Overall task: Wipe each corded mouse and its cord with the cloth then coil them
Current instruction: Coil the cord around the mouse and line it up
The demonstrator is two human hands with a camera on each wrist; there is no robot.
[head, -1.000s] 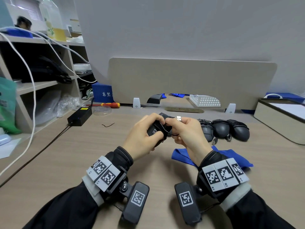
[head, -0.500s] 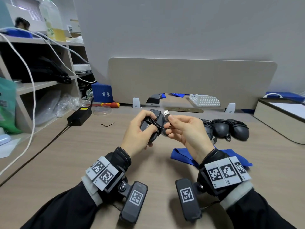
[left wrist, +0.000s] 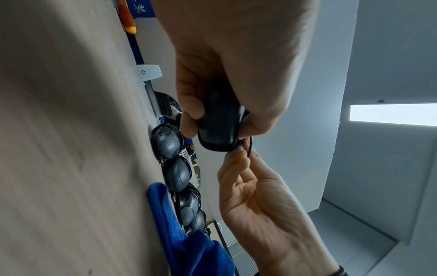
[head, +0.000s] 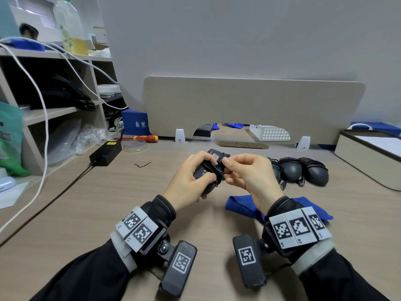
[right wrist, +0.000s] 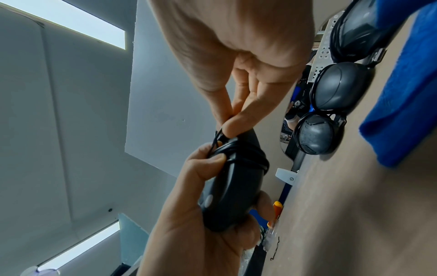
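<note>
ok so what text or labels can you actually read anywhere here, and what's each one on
"集装": white characters on the blue box; more is cut off by the divider.
Wrist tags: square code patterns, small letters too tiny to read.
Green bag: print blurred.
Bottle label: unreadable.
Adapter yellow sticker: unreadable.
Held mouse: underside marking unreadable.

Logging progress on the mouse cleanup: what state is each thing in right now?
Held mouse: off the desk, cord wrapped around it.
Cord end: loose, pinched.
Left hand: grips the held mouse.
Right hand: pinches the cord end.
Coiled mice: wrapped, resting on the desk.
Blue cloth: lying on the desk, unheld.
</note>
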